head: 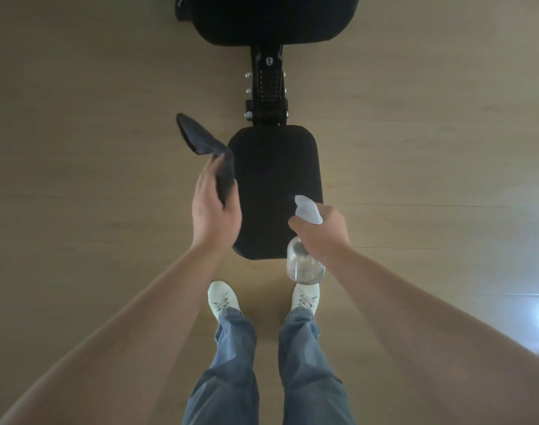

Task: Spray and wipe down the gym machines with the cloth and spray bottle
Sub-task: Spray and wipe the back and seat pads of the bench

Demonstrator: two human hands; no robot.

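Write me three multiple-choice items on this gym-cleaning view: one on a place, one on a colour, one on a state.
1. Where is the dark folded cloth?
A) in the left hand, beside the small black padded seat
B) on the floor
C) in a pocket

2. What colour are the laced shoes?
A) black
B) white
C) red

3. What state is the clear plastic spray bottle in?
A) lying on the floor
B) gripped by the right hand, nozzle over the seat
C) standing on the seat

Answers: 1 A, the hand grips it at the seat's left edge; 2 B, both show white; 3 B, the hand wraps its neck.
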